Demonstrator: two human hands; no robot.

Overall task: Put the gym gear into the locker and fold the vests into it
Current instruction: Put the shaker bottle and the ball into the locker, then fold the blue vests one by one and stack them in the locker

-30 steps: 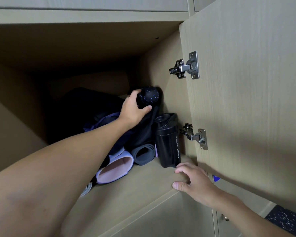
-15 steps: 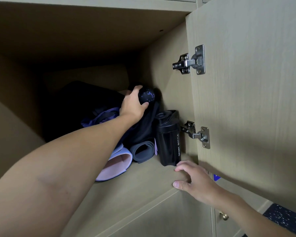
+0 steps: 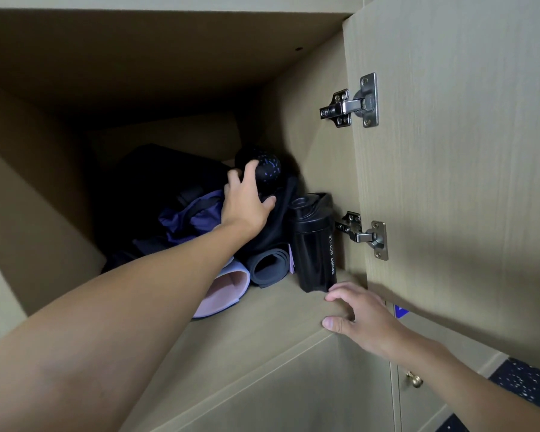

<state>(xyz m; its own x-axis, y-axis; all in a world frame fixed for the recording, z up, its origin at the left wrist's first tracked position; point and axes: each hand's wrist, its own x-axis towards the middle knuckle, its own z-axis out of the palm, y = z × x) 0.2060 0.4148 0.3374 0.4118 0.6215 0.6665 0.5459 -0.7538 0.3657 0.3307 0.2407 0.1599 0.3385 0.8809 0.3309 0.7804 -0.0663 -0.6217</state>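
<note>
Left hand (image 3: 247, 202) is deep in the locker (image 3: 309, 135), fingers wrapped round the ball (image 3: 264, 166), far right, perched on soft dark clothes (image 3: 272, 232). It looks firm, light and ready to roll, so cup it across the middle. Right hand (image 3: 359, 316) rests on the near shelf (image 3: 262, 332) edge, fingers loose, beside the bottle (image 3: 315, 244).

Inside the open locker (image 3: 309, 135) the left hand (image 3: 247, 204) grips a black ball (image 3: 264, 168) flecked with blue, fingers (image 3: 250, 166) curled over it, deep in the back right corner above a heap of dark cloth with a purple garment (image 3: 194, 213) in it. In front lie a rolled grey mat (image 3: 268, 265) and a pink roll (image 3: 225, 291). A black sport bottle (image 3: 315, 244) stands upright just beside the mat. The right hand (image 3: 359, 316) rests on the shelf (image 3: 262, 325) edge near the bottle
</note>
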